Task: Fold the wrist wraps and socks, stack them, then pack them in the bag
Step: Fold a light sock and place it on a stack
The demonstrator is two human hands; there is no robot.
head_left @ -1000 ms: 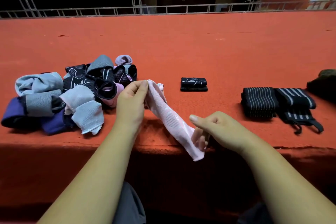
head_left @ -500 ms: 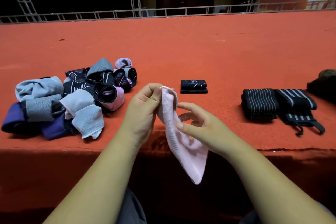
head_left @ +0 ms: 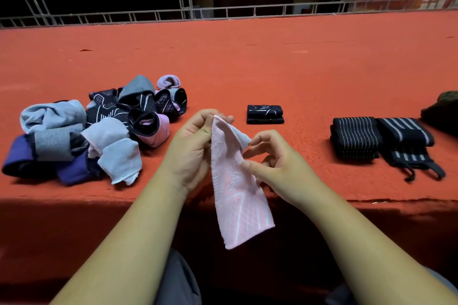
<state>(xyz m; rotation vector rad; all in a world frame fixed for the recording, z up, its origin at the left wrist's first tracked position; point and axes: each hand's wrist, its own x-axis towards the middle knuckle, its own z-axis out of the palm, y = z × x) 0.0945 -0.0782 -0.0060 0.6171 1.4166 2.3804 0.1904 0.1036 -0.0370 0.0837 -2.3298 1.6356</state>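
The job looks early. One small folded black patterned sock bundle (head_left: 265, 114) lies on the red carpeted ledge (head_left: 272, 62); right of that bundle sit two folded black wrist wraps with grey stripes (head_left: 379, 138), and a dark green bag (head_left: 443, 111) lies farther right at the frame edge. Left of the bundle, a loose heap of grey, purple, black and pink socks (head_left: 94, 126) waits unfolded. Nothing looks packed yet.

The pale pink knit sock (head_left: 238, 186) hangs limp just near of the bundle, over the ledge's front edge. The left hand (head_left: 195, 148) pinches its top; the right hand (head_left: 275, 161) nips its side, fingers otherwise loosely curled.
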